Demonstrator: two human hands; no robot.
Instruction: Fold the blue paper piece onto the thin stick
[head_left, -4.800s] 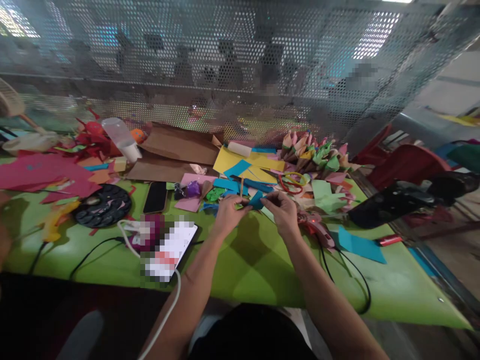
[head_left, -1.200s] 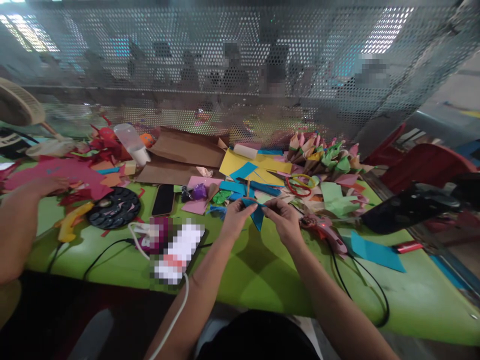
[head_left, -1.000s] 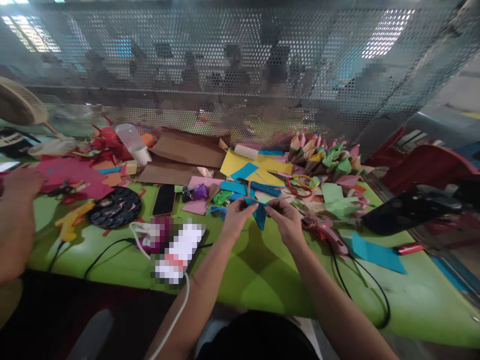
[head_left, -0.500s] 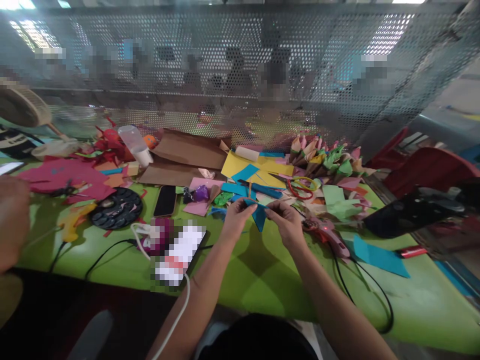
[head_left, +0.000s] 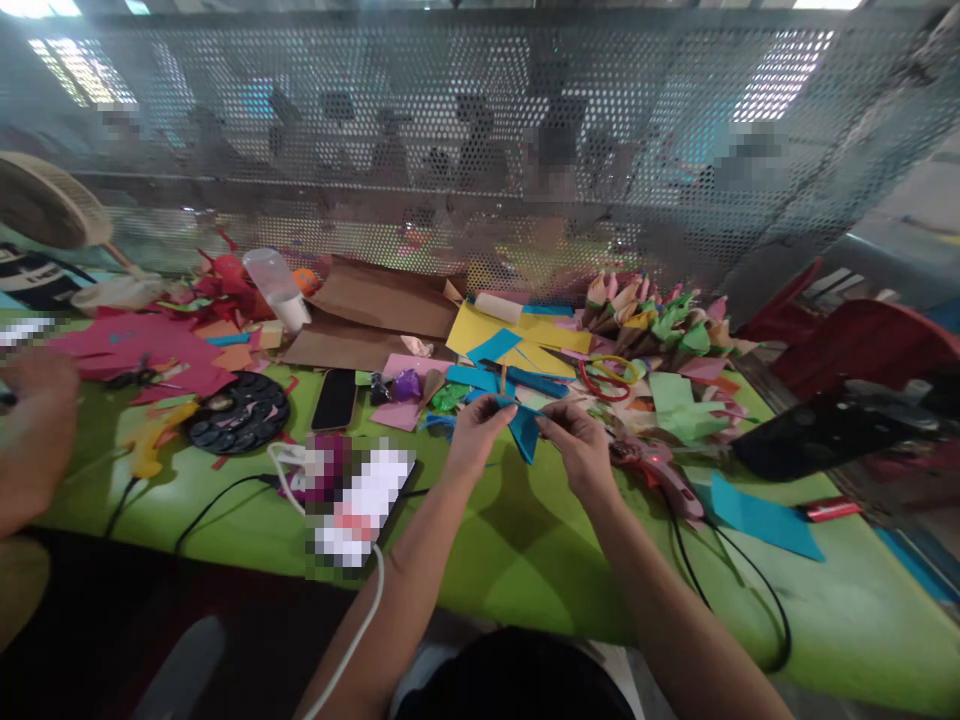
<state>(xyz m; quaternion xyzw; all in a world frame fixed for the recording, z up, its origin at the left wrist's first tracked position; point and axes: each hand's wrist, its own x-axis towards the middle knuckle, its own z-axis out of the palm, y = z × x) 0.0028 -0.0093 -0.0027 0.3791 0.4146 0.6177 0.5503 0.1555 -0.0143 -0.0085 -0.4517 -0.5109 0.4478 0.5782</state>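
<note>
A small piece of blue paper, folded or bent to a downward point, hangs between my two hands above the green table. My left hand pinches its upper left side between thumb and fingers. On the right edge, the fingertips of my right hand are closed on the same paper. A thin brown stick shows just above my left fingers; whether I hold it is unclear. Behind my hands lie blue paper strips. To the right of my right hand rests a pink glue gun with a small red light.
Paper flowers stand at the back right, near yellow paper. At right are a blue sheet and a dark bottle. Leftward lie a lit phone, a black round tray and a yellow glue gun. Another person's arm reaches in.
The blue paper has turned slightly, its tip shifting a little to the right. Both hands keep their pinch. The whole view has shifted slightly, and the other person's hand at left has moved.
</note>
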